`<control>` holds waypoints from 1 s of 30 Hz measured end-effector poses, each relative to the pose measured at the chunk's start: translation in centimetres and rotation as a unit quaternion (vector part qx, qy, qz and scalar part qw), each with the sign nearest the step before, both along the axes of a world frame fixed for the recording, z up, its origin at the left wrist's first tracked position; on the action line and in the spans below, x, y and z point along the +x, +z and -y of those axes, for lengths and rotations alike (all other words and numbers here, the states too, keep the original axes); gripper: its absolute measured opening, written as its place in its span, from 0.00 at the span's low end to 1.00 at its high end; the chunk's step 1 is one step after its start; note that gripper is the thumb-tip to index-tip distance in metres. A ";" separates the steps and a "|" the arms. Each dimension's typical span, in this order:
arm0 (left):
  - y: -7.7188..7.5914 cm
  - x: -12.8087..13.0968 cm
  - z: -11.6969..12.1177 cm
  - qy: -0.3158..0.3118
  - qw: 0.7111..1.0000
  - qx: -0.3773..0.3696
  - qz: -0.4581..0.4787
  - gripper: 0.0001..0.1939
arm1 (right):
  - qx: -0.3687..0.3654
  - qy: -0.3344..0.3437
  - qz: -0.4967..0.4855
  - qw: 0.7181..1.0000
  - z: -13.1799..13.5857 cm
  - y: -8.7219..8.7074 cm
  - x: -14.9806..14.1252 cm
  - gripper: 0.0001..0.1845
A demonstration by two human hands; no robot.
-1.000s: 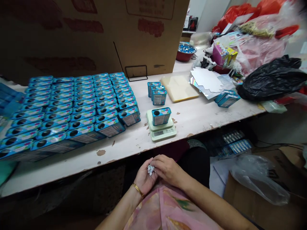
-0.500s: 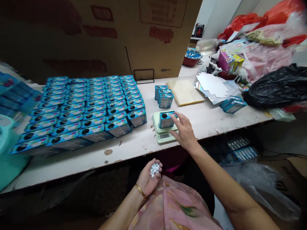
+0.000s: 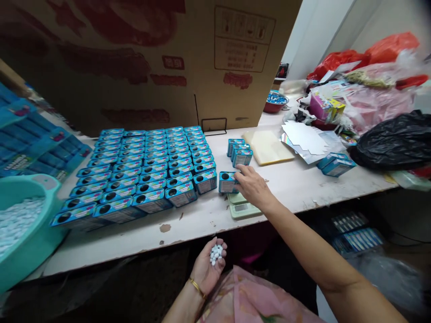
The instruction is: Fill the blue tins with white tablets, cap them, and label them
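Observation:
My left hand [image 3: 203,268], palm up and cupped in front of my lap, holds a small heap of white pellets [image 3: 216,255]. With my right hand [image 3: 254,188] I grip the right end of a small blue box [image 3: 226,183] with a dark round spot on its top. This box is at the left edge of a pale green digital scale [image 3: 243,210], raised a little above it. To its left, rows of like blue boxes [image 3: 150,185] stand close together. A few more blue boxes [image 3: 242,154] are just behind my right hand.
A turquoise basin [image 3: 50,215] of white pellets stands at the left, before blue packaging [image 3: 37,134]. A large cardboard box [image 3: 198,54] rises behind the rows. Farther right lie a yellowish stack of sheets [image 3: 271,150], white card [image 3: 305,137], two blue boxes [image 3: 336,165] and a black bag [image 3: 393,139].
My right hand has closed on the blue box and lifted it off the scale's plate toward the left. My left hand still holds the pellets. The view has shifted, showing more of the basin.

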State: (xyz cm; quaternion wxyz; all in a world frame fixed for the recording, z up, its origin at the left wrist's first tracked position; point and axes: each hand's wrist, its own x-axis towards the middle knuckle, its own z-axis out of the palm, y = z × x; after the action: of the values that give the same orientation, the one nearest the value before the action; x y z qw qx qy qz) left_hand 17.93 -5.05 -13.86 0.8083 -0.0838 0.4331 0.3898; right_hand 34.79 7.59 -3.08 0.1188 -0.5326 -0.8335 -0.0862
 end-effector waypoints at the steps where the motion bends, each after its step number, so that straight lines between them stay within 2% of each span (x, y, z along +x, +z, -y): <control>1: 0.0 0.0 -0.1 0.001 1.000 0.002 -0.001 0.04 | 0.001 0.004 -0.014 1.000 -0.2 -0.2 0.1 0.06; 6: -0.4 -0.3 0.1 0.013 1.000 -0.010 -0.011 0.04 | -0.034 0.049 -0.072 0.996 -0.8 -0.8 -0.5 0.07; 11: -0.5 -0.3 0.5 0.020 0.999 -0.027 -0.017 0.03 | 0.001 0.142 -0.014 0.990 -0.7 -2.1 -4.5 0.10; 14: -0.5 -0.5 0.4 0.023 0.999 -0.029 -0.023 0.03 | 0.016 0.155 -0.014 0.988 -1.3 -3.3 -5.8 0.07; 17: -0.6 -1.0 0.0 0.029 0.999 -0.033 -0.031 0.02 | 0.039 0.110 -0.053 0.992 -2.9 -3.5 -4.3 0.08; 21: -0.6 -1.4 -0.3 0.036 0.998 -0.035 -0.035 0.02 | 0.063 -0.068 -0.096 0.991 -7.1 -2.5 0.2 0.11; 23: -0.5 -1.4 -0.4 0.036 0.998 -0.035 -0.036 0.02 | 0.038 -0.158 -0.092 0.982 -9.2 -2.6 2.3 0.15; 25: -0.4 -1.3 -0.3 0.037 0.998 -0.032 -0.040 0.02 | -0.001 -0.212 -0.086 0.974 -10.7 -3.3 3.7 0.17; 27: -0.2 -1.3 -0.3 0.040 0.998 -0.030 -0.041 0.02 | -0.018 -0.224 -0.092 0.970 -11.2 -4.3 4.4 0.16; 30: -0.2 -1.4 -0.1 0.045 0.998 -0.031 -0.041 0.02 | 0.003 -0.181 -0.141 0.973 -10.7 -5.1 4.8 0.13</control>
State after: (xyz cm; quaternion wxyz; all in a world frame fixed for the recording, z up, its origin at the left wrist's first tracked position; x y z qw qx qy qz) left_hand 16.55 -4.93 -14.08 0.7686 -0.1122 0.4738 0.4149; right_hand 39.64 18.27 -8.16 0.2190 -0.6811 -0.6979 -0.0329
